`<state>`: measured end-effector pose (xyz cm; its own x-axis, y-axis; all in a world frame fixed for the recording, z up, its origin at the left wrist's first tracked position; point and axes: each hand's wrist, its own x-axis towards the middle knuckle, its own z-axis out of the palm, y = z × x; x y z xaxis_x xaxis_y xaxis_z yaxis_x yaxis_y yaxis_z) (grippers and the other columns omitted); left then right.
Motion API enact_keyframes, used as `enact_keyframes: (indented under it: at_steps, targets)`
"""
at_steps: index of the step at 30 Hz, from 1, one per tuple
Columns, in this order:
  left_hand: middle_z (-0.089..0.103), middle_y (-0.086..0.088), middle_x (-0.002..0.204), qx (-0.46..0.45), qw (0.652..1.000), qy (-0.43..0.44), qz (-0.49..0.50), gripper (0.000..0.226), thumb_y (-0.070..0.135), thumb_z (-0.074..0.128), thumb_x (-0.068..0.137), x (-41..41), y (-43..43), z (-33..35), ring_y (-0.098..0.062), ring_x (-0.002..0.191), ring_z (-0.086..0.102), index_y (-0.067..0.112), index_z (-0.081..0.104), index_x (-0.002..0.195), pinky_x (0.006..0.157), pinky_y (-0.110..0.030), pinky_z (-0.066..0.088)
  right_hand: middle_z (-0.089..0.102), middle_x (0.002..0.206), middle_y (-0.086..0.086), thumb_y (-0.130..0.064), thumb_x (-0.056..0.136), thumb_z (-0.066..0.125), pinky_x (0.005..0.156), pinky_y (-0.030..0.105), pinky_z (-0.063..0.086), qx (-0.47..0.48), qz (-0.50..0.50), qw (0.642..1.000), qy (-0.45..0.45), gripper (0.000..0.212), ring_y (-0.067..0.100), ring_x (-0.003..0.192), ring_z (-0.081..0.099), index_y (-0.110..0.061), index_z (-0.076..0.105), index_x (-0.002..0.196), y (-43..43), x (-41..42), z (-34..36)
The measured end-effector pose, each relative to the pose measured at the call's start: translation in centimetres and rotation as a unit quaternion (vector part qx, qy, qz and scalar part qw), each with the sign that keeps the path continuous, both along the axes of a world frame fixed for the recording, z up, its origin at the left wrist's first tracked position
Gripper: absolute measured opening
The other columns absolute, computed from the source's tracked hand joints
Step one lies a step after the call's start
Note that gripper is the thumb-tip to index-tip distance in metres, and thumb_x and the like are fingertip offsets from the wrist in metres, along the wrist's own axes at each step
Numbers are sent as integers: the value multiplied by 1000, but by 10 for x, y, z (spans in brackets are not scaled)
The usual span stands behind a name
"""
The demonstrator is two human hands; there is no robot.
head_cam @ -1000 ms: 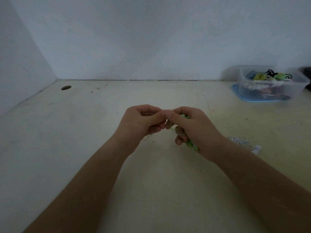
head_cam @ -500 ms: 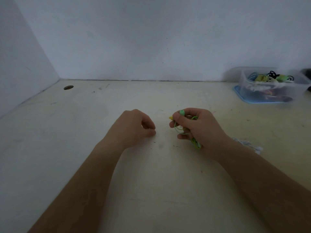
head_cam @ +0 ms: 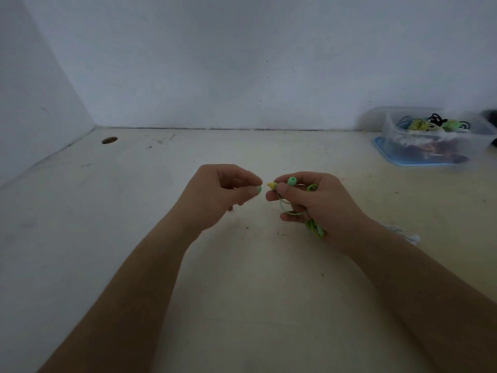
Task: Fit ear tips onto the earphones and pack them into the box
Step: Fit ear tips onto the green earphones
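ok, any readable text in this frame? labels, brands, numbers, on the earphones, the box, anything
No readable text anywhere in the head view.
Green earphones, gripped in the right hand: no print visible.
Green ear tip, pinched by the left hand: plain.
Clear plastic box: blurred, no label can be made out.
Table and wall: only specks and scuffs, no writing.

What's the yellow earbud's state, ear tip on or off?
Off. The yellow earbud pokes bare from the right hand; the left hand pinches a green ear tip just short of it.
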<state>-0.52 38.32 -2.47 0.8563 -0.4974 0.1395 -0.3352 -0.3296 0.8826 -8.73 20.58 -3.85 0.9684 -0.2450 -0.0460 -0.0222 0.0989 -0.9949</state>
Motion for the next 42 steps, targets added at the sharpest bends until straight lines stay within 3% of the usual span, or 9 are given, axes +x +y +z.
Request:
enact_keyframes:
  at_steps: [6,9,17,34,42]
  targets:
    - [73,-4,78,-82,992,91,-11,16,8,74,85,-2,-1,0,-11,66,58,24,78,86,60,-22,46,76,89,15,-7,91,65,60,26,58,6,13,999,-39,12,6,65,69,-1,71,100,0,-2,1]
    - [72,-3,77,-88,991,101,-14,16,8,74,84,-3,-1,0,-11,66,59,23,77,86,59,-21,46,76,88,14,-8,91,65,62,27,58,-2,23,998,-52,9,12,77,72,-5,72,96,-1,-2,1]
    - [72,-4,76,-84,992,94,-26,16,6,73,84,-6,-2,1,-12,65,58,22,77,86,60,-23,46,76,87,13,-8,92,65,62,29,60,-26,21,997,-73,11,17,84,74,-2,72,98,0,-2,0]
    - [73,-3,78,-83,992,92,-36,20,7,73,85,-4,0,1,-12,68,59,25,79,86,68,-29,49,76,83,11,-8,91,67,61,26,58,-68,25,995,-73,12,19,79,74,-3,73,99,-4,0,-4]
    - [75,-3,81,-46,991,97,-81,17,5,72,84,-4,3,4,-11,70,65,19,75,92,67,-21,54,77,83,10,-5,91,65,63,25,59,-80,85,991,-59,9,17,78,74,-6,73,96,-9,-2,1]
